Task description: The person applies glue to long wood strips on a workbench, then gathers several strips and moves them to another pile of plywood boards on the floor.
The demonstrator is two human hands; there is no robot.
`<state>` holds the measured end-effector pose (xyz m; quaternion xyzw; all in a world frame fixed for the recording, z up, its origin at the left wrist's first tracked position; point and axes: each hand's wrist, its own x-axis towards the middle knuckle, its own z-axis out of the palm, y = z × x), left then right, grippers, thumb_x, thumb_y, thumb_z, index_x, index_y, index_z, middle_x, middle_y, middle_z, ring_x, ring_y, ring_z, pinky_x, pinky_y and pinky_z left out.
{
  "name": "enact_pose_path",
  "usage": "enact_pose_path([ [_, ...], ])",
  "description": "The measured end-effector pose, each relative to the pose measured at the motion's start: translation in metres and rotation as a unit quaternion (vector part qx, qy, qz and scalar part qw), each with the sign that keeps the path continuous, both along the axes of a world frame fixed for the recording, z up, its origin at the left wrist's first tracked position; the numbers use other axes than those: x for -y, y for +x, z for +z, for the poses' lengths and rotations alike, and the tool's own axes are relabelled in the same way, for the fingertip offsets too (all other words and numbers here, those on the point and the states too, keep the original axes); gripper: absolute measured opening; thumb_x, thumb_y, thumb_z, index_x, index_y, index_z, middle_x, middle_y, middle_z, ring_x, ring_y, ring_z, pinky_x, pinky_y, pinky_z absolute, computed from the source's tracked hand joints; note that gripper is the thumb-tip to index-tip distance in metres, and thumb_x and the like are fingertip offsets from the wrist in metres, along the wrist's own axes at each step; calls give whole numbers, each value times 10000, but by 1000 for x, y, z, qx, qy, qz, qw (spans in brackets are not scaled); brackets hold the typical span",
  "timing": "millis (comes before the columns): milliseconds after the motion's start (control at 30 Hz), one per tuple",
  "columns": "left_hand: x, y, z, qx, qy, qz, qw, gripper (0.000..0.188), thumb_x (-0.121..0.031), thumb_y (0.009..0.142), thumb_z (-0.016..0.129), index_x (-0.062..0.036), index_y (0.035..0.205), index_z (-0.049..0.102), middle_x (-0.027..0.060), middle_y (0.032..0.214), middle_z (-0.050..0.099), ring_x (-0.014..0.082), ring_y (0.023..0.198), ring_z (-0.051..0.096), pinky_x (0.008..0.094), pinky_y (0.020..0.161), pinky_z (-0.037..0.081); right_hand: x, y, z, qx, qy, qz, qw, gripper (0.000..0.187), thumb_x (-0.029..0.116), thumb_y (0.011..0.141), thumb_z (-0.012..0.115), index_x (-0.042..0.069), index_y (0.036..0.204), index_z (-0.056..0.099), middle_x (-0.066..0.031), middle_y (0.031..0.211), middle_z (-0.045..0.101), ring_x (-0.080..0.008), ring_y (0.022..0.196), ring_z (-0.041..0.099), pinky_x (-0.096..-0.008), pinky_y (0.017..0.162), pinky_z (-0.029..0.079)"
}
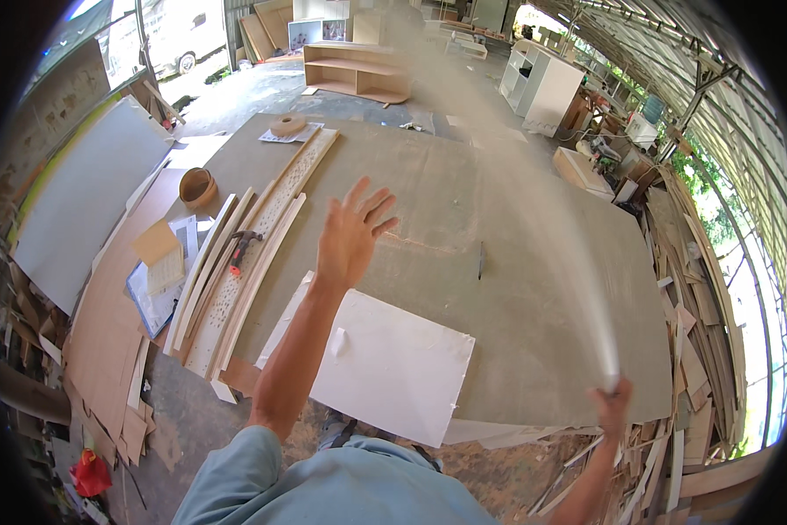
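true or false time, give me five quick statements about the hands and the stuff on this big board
1. The left hand is raised with its fingers spread, holding nothing. True.
2. The right hand has its grip on a long thin strip that shows as a motion blur. True.
3. The hammer lies on the white panel. False: it rests among the long wooden strips at the left of the big board.
4. The roll of edge banding sits at the far side of the board. True.
5. The white panel stands upright against a wall. False: it lies flat on the near edge of the board.
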<state>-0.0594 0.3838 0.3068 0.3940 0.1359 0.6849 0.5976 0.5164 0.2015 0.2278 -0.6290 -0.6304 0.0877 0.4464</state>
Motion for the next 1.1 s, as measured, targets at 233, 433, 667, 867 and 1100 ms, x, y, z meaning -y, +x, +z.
enact_pose_path([
  [233, 35, -20, -123, 277, -222, 147, 923, 983, -833, 815, 548, 4, 1327, 484, 180, 1141, 559, 313, 1043, 579, 454, 933, 504, -18, -73, -39, 175, -293, 141, 929, 296, 160, 646, 740, 79, 931, 734, -200, 846, 700, -407, 842, 680, -443, 759, 533],
  [433, 95, 30, -216, 241, -420, 138, 864, 650, -732, 812, 662, -126, 1018, 548, 57, 906, 564, 218, 884, 563, 435, 869, 434, -54, -25, -119, 336, -368, 148, 854, 287, 160, 677, 668, 96, 945, 748, -194, 854, 706, -419, 820, 674, -485, 755, 532],
  [667, 89, 72, -232, 92, -498, 53, 861, 468, -537, 823, 719, -145, 1041, 585, 77, 1072, 602, 241, 1088, 549, 534, 1007, 385, -82, 40, -134, 373, -312, -64, 872, 219, 167, 709, 696, 77, 899, 761, -176, 1048, 701, -367, 1144, 580, -465, 1024, 415],
  [867, 76, 132, -275, 122, -510, -12, 851, 432, -305, 859, 759, -39, 1112, 532, 133, 1025, 571, 269, 871, 652, 402, 773, 628, -118, 43, -124, 424, -292, -188, 837, 498, 202, 707, 791, 76, 1178, 694, -181, 1397, 524, -362, 1358, 396, -557, 1182, 226],
  [1100, 94, 155, -316, 88, -536, -53, 838, 361, -245, 911, 738, -26, 1154, 586, 165, 1106, 634, 274, 924, 674, 394, 788, 607, -117, -198, -128, 264, -194, 296, 897, 700, 274, 681, 818, 82, 1316, 594, -165, 1358, 579, -339, 1335, 460, -519, 1153, 270],
])
